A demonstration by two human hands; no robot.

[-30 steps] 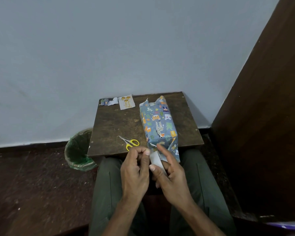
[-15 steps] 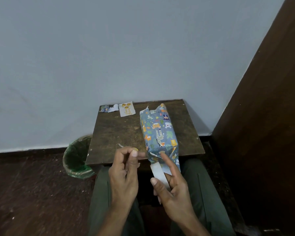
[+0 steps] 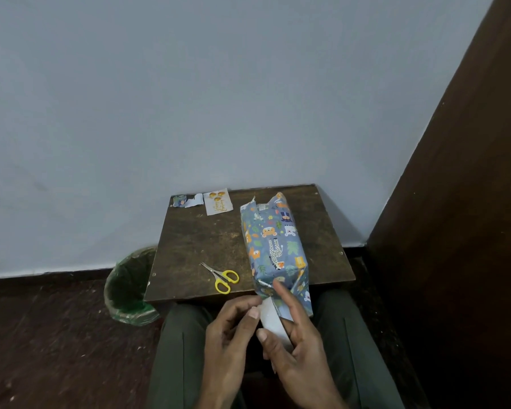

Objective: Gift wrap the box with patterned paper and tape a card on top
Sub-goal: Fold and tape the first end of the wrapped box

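Your wrapped box (image 3: pixel 273 246) lies on the right half of the counter (image 3: pixel 207 246), its long axis running from about 12 o'clock at the wall end to 6 o'clock at your lap, with the near end hanging past the counter's front edge. Your right hand (image 3: pixel 295 340) has its grip clamped around the white tape roll (image 3: pixel 273 321), thumb on the roll's face and forefinger stretched up toward the loose paper at the box's near end. Your left hand (image 3: pixel 233 329) sits just beside it at 9 o'clock, fingertips pinched together at the roll's upper edge, probably on the tape's free end, though the strip itself is too thin to make out. The box end lies at 12 o'clock from the roll, nearly touching, so the right hand is the nearer one. The far end of the wrap stands open with peaks of paper. The scissors (image 3: pixel 222 277) lie at 10 o'clock from your hands, near the front edge; the card (image 3: pixel 218 201) waits at the far left corner beside a paper scrap (image 3: pixel 186 200). Bare counter shows to the box's left; its right edge is close
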